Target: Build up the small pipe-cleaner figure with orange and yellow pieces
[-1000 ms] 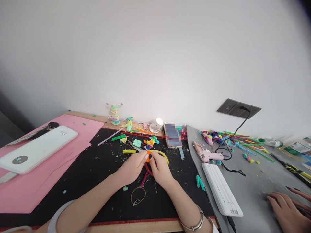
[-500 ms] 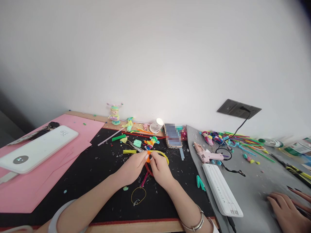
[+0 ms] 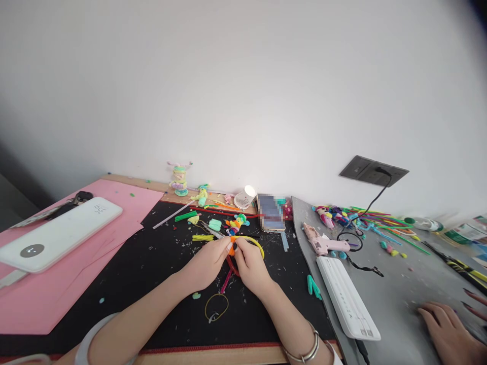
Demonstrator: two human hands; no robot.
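Observation:
My left hand [image 3: 205, 262] and my right hand [image 3: 251, 267] meet over the black mat [image 3: 160, 309], thumbs and fingertips closed on a small orange pipe cleaner piece [image 3: 232, 247]. Much of that piece is hidden by the fingers. A yellow pipe cleaner [image 3: 261, 246] curves out beyond my right hand. Red pipe cleaner [image 3: 231, 265] and a magenta one [image 3: 227, 280] show below the fingertips; whether they join the orange piece I cannot tell. Just past my hands lie a colourful pipe cleaner figure [image 3: 237, 223] and a metal-tipped tool [image 3: 215, 231], partly covered.
Near the wall stand a paper cup [image 3: 243, 198], a phone [image 3: 271, 213] and a pastel figure [image 3: 179, 180]. White power banks [image 3: 348, 299] lie right and left. A pink glue gun [image 3: 325, 244] rests on the grey mat, where a co-worker's hand [image 3: 449, 324] is at the far right.
My hands stay nearly still, closed on the orange piece. At the far right, the co-worker's fingers have shifted slightly.

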